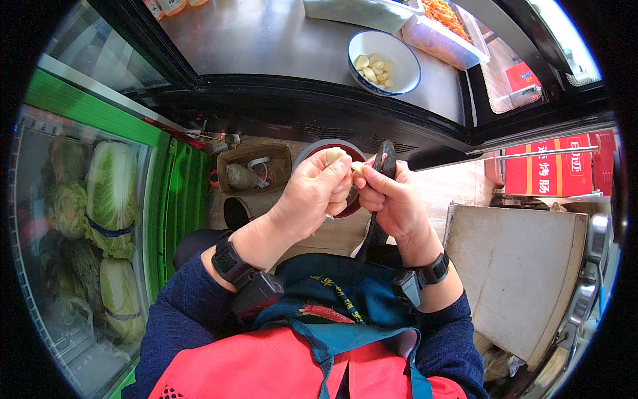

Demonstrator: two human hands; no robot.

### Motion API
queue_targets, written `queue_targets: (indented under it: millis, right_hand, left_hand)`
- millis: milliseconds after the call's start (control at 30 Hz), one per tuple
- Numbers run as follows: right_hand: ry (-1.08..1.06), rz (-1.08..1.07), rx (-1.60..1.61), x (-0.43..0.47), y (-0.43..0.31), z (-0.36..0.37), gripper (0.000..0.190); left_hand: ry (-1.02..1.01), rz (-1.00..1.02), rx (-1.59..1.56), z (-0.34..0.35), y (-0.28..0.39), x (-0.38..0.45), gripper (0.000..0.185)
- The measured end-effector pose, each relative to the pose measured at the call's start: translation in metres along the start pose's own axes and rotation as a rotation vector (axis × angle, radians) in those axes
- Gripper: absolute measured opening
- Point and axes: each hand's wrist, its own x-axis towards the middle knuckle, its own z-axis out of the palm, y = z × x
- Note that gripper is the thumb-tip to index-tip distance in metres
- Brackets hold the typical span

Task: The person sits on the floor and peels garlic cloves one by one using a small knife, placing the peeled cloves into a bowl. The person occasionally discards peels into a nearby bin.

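Note:
My left hand (314, 187) pinches a pale garlic clove (334, 155) between thumb and fingers. Close against it, my right hand (391, 197) grips a small pale piece (357, 167), clove or skin, I cannot tell which. A dark, narrow object (388, 162), perhaps a knife, passes through the right hand; its lower part runs down past the palm. Beneath both hands is a round bucket (310, 149) with a reddish inside, mostly covered by them. On the steel counter ahead, peeled garlic cloves (375, 70) lie in a white, blue-rimmed bowl (406, 82).
Plastic tubs stand behind the bowl, one with shredded carrot (443, 17). A cardboard box (279, 154) sits on the floor at left. A green-framed glass cooler (164, 199) holds Chinese cabbages (112, 194). To the right are a pale board (513, 269) and a red carton (528, 167).

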Motion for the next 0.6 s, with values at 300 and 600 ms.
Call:
queue_targets:
  millis: [300, 600]
  right_hand:
    - [0.023, -0.067, -0.071, -0.003, -0.002, 0.006, 0.008]
    - [0.23, -0.302, -0.554, -0.01, -0.003, 0.018, 0.016]
  left_hand:
    - [0.002, -0.145, -0.192, -0.003, 0.006, -0.001, 0.024]
    - [0.261, 0.556, 1.17, 0.004, -0.003, -0.001, 0.014]
